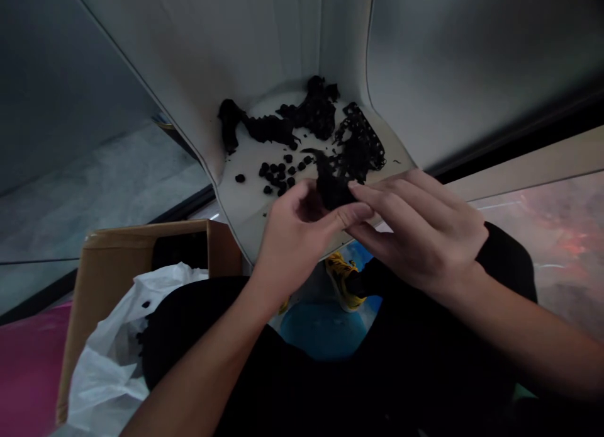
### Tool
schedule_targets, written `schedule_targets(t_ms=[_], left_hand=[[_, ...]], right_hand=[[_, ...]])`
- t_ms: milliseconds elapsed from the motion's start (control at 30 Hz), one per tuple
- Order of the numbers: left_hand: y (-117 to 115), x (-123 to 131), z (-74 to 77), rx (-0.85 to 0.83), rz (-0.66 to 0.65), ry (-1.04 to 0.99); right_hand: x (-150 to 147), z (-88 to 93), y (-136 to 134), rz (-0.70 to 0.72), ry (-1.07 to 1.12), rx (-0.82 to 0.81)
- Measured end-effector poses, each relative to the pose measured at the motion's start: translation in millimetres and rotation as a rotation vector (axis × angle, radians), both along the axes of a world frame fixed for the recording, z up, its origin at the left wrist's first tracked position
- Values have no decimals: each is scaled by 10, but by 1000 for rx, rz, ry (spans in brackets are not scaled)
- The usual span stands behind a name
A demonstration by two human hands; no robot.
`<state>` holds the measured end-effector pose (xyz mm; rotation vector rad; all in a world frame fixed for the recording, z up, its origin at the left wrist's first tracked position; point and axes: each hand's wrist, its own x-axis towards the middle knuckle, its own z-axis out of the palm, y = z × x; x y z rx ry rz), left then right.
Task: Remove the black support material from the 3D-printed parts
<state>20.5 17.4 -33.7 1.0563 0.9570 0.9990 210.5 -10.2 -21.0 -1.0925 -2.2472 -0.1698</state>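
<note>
Both hands hold a dark, ragged piece of black material (333, 188) above the near part of a pale chair seat (245, 216). My left hand (302, 229) curls round its left side, with the thumb laid across the front. On the other side, the fingertips and thumb of my right hand (415, 229) pinch it. Small round black pieces (282, 169) lie scattered on the seat just beyond my left hand. Farther back are torn black clumps (311, 113) and a flat black piece full of holes (361, 141). What the material is cannot be made out.
To the left stands an open cardboard box (113, 254) lined with a white plastic bag (113, 355). A pink surface (33, 368) is beside it. Below the seat, a yellow shoe (344, 279) shows near a blue round surface (323, 330). The chair's backrest (226, 40) rises behind.
</note>
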Motion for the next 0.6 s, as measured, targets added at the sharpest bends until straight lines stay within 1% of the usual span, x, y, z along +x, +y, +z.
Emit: schedule_targets(t_ms=[67, 100, 200, 300, 367, 433, 500, 600], left_hand=[[-30, 10, 18, 58, 104, 86], [-38, 14, 24, 80, 128, 111], [-48, 47, 12, 135, 162, 57], [-41, 125, -52, 181, 256, 54], [-18, 183, -113, 199, 316, 126], [24, 228, -179, 219, 356, 203], [80, 255, -240, 244, 358, 258], [168, 263, -299, 270, 279, 232]], right_hand=[[0, -29, -6, 16, 11, 67], [-5, -40, -4, 19, -1, 93], [-42, -83, 35, 11, -53, 196], [-86, -174, 122, -41, -85, 325], [-106, -256, 194, -81, -100, 375], [-114, -331, 263, -116, -110, 390], [-106, -378, 314, -145, -109, 390], [-72, -381, 344, -168, -85, 365]])
